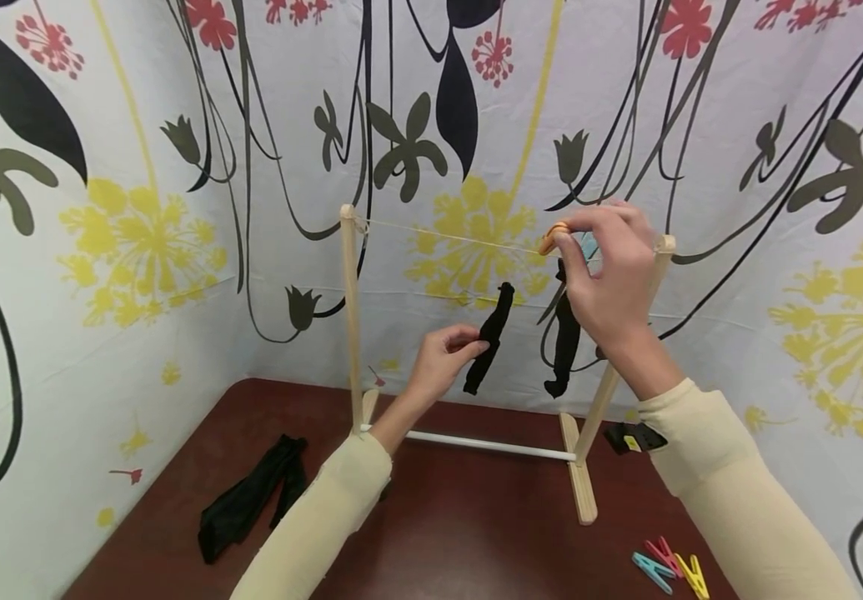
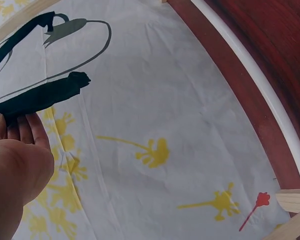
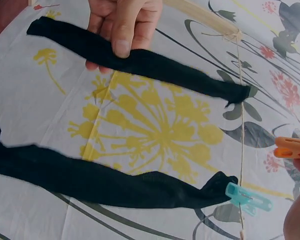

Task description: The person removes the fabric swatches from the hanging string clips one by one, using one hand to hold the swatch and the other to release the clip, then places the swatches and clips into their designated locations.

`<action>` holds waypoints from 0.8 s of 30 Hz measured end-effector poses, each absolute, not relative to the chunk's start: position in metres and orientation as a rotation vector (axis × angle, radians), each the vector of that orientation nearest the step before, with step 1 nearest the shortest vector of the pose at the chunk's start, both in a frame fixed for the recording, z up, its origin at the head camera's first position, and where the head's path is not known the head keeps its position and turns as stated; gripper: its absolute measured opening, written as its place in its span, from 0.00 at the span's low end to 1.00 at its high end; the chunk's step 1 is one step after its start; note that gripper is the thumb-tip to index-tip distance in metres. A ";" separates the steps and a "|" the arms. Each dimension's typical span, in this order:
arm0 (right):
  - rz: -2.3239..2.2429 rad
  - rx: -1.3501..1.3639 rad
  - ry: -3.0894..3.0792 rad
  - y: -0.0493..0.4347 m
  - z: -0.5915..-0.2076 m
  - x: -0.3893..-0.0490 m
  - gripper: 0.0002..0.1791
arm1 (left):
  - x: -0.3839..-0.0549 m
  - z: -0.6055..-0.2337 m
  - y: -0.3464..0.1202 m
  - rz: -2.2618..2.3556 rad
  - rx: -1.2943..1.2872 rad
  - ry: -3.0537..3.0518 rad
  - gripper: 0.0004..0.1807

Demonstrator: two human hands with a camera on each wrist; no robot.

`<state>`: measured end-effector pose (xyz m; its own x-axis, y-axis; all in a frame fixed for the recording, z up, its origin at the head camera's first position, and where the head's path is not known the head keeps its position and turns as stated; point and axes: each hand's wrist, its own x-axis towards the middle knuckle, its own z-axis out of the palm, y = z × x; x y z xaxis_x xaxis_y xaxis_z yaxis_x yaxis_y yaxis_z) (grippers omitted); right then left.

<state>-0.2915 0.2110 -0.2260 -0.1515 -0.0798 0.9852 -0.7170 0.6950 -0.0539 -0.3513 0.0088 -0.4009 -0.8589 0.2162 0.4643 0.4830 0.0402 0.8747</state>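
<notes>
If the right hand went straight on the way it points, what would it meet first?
Probably the string: the right wrist view shows it just ahead of the orange clothespin that the right hand pinches. Depth is unclear, so the clothespin might miss it.

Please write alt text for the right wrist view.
The left hand holds a dark cloth strip near a string. A blue clothespin clips a second strip to the string; at right, the right hand holds an orange clothespin.

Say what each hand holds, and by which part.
Left hand: narrow black cloth strip, pinched near its middle. Right hand: orange plastic clothespin, pinched at one end.
</notes>
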 end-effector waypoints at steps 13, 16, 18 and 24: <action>0.728 0.574 -1.612 0.235 -0.245 -0.278 0.11 | -0.348 -0.408 -0.016 -1.877 -0.702 -2.090 0.09; 0.704 0.589 -1.575 0.237 -0.253 -0.273 0.14 | -0.343 -0.408 -0.024 -1.890 -0.677 -2.103 0.10; 0.684 0.604 -1.559 0.240 -0.258 -0.270 0.19 | -0.341 -0.409 -0.030 -1.907 -0.668 -2.097 0.10; 0.603 0.629 -1.615 0.259 -0.281 -0.262 0.32 | -0.335 -0.412 -0.050 -1.952 -0.639 -2.076 0.10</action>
<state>-0.2620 0.2590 -0.2808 -0.1127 -0.0636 0.9916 -0.6976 0.7157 -0.0334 -0.3351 -0.0501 -0.4116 -0.8810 0.1603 0.4451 0.4541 0.0229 0.8907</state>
